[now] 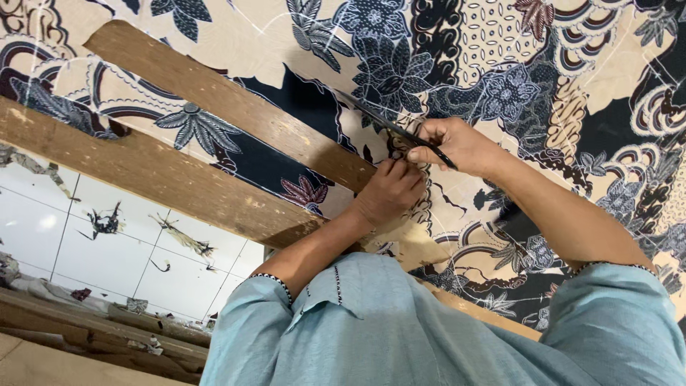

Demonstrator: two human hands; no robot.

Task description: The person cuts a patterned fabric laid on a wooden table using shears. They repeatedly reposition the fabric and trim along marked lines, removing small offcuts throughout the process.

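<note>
The right hand (457,146) was closed around the handles of a pair of dark metal scissors (389,129), whose blades pointed away across a wide patterned batik cloth in cream, navy and maroon (500,78) spread over the table. The left hand (389,193), fingers drawn together, pressed the fabric flat right beside the scissor handles. To cut well here, the pinned cloth likely needed to stay taut and the blades to follow the printed outline in short bites. Two long worn wooden planks (179,121) lay slantwise on the cloth just left of the hands, close enough to crowd the cut. Beyond the table edge, fabric scraps (107,223) lay scattered on the white tiled floor (128,261)
</note>
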